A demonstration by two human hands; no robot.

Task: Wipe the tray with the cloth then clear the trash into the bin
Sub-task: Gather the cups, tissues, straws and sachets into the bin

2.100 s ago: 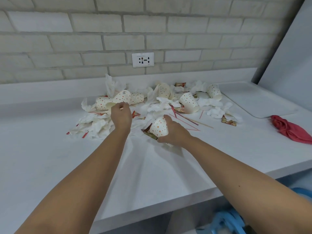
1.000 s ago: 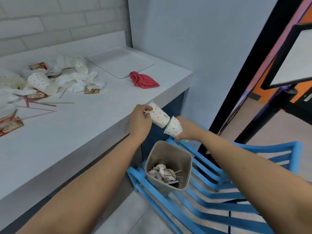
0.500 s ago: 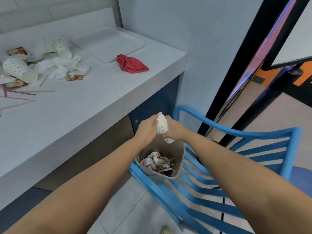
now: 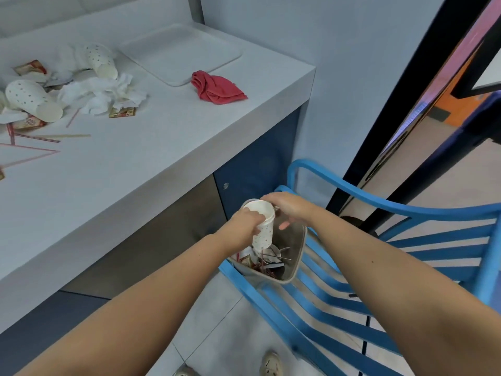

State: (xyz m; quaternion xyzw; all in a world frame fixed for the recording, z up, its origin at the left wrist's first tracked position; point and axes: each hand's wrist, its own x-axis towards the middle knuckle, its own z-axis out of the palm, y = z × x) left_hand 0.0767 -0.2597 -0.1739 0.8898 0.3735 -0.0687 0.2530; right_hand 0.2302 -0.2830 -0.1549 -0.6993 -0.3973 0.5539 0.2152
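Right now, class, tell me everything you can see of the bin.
The bin is a lidless tub, beige and plastic-looking, squarish with rounded corners. It stands on a blue slatted chair beside the counter, mouth up. Trash partly fills it: paper scraps, red straws, thin sticks. The left hand grips a dotted cup over the mouth; the right hand hovers open above the far rim. Whether either touches it is unclear.

A blue chair (image 4: 492, 253) stands off the counter's (image 4: 135, 172) right end. Two shoes (image 4: 271, 363) rest on the tiled floor (image 4: 217, 335).
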